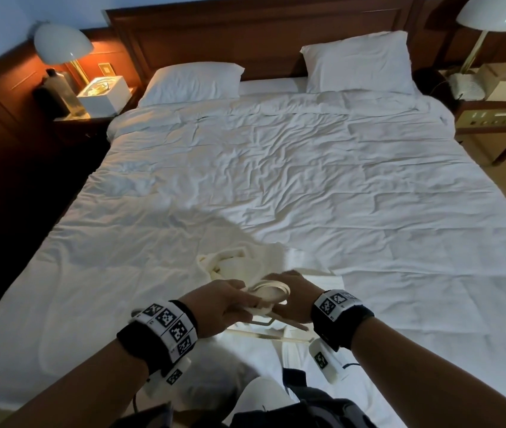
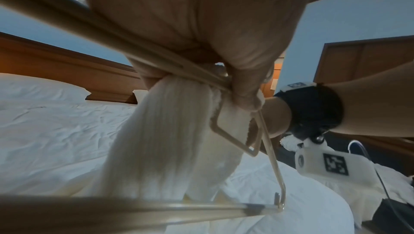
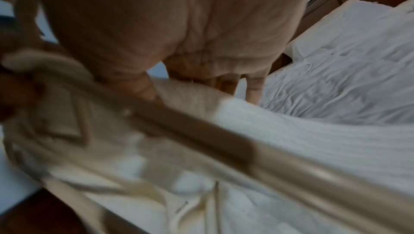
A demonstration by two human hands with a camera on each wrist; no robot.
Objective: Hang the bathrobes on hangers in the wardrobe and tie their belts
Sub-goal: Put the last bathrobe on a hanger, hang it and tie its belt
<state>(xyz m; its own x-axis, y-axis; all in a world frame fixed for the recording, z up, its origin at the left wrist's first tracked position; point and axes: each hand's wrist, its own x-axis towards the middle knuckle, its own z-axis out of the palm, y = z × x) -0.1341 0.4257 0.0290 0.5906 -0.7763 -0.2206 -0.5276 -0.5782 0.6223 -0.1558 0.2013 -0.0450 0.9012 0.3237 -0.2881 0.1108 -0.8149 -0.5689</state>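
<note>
Two hands meet over the near edge of the bed (image 1: 307, 180). The left hand (image 1: 225, 299) has its fingers curled tight around the neck of a pale hanger (image 1: 271, 290) and a bunch of white cloth with it. That cloth is part of a bathrobe (image 2: 165, 142), which hangs down from the fist in the left wrist view. The hanger's thin bars (image 2: 266, 142) stick out below the fist. The right hand (image 1: 293, 299) is just beside the left one and rests on the hanger's round hook. I cannot tell if its fingers are closed around the hook. The right wrist view is too blurry to help. More of the robe lies crumpled on the bed just past the hands, near the near edge. Two white pillows (image 1: 193, 83) lie at the far edge by the wooden headboard (image 1: 214, 35). A lit lamp (image 1: 61, 46) stands by the far left corner.
</note>
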